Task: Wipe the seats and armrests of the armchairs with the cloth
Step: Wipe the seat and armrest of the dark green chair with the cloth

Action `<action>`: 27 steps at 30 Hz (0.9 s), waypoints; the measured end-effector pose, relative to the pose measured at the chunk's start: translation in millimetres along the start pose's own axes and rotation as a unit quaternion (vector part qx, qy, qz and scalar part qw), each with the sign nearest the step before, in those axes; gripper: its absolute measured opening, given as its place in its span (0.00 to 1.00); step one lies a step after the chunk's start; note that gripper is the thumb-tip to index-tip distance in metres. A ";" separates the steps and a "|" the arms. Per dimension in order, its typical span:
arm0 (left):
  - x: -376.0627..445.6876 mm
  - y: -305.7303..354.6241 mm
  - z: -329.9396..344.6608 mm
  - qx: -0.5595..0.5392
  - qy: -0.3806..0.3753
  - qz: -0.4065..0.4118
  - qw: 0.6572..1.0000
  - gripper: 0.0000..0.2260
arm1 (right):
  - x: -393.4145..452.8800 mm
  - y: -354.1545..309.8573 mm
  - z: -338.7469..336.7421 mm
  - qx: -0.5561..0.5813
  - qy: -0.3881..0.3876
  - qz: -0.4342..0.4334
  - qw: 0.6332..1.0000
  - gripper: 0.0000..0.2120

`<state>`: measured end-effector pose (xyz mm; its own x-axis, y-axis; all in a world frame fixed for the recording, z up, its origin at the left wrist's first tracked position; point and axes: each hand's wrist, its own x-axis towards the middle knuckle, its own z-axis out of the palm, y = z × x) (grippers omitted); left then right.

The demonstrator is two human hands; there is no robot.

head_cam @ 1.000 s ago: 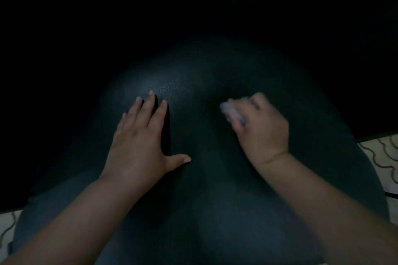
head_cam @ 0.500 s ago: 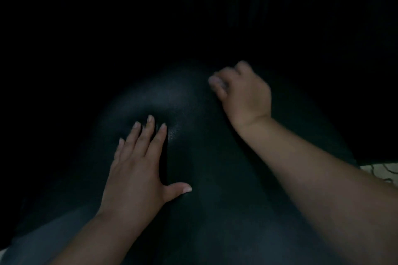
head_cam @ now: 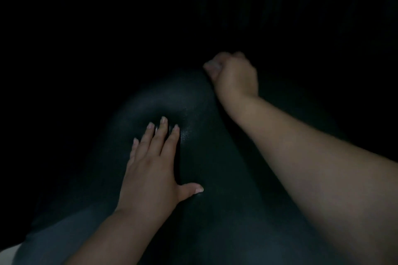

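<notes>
The right hand [head_cam: 233,75] with the cloth [head_cam: 212,66] has slid farther up the seat [head_cam: 215,178].

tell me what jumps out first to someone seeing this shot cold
Two bare hands lit against near-total darkness. The left hand lies flat with straight fingers on the dark glossy seat in the lower middle, while the right hand reaches to the seat's far edge, curled around a pale cloth that barely shows at its fingers. Everything beyond the seat is black.
</notes>
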<state>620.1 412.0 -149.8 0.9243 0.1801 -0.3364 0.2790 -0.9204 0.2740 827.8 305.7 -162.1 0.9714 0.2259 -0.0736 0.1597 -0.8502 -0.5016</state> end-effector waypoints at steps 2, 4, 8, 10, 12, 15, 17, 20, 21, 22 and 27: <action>-0.3 1.1 -3.3 0.003 -0.004 0.002 1.000 0.57 | -28.4 -13.4 6.3 0.026 -0.038 -0.074 0.996 0.11; -1.1 -0.3 -9.6 -0.001 -0.015 0.013 1.000 0.54 | -48.4 -11.0 2.6 0.044 -0.061 -0.085 0.993 0.11; -9.4 -8.2 -35.8 0.001 -0.033 0.020 0.999 0.45 | -82.9 2.1 -25.9 0.163 -0.055 0.028 0.985 0.10; -21.0 -8.8 -56.2 0.001 -0.027 0.004 1.000 0.40 | -103.1 -0.4 -43.7 0.236 -0.052 0.095 0.966 0.04; -37.9 -4.0 -82.3 0.003 -0.006 -0.001 1.000 0.35 | -122.4 -13.0 -65.0 0.301 -0.041 0.142 0.942 0.07; -67.6 8.4 -133.2 0.011 0.047 0.008 0.999 0.30 | -146.9 -42.7 -97.4 0.359 -0.045 0.180 0.915 0.08; -87.8 17.0 -172.6 0.000 0.096 0.000 0.995 0.26 | -160.2 -66.6 -118.7 0.382 -0.050 0.182 0.905 0.12; -119.1 22.1 -226.5 -0.013 0.154 -0.016 0.988 0.22 | -175.4 -106.1 -147.3 0.410 -0.056 0.158 0.897 0.14; -129.8 21.0 -241.4 -0.014 0.165 -0.019 0.986 0.22 | -180.2 -118.5 -154.3 0.419 -0.062 0.148 0.894 0.15; -139.4 18.3 -255.1 -0.016 0.176 -0.022 0.984 0.22 | -184.6 -130.1 -159.8 0.427 -0.066 0.136 0.892 0.15; -179.6 -17.9 -305.4 -0.022 0.242 -0.047 0.969 0.24 | -196.9 -184.3 -171.1 0.433 -0.091 0.076 0.894 0.16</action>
<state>528.5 502.1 180.9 0.9052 0.4137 0.0974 0.3686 -0.8783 0.3047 637.2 336.5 92.3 0.9130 0.2795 -0.2972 -0.2444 -0.2087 -0.9470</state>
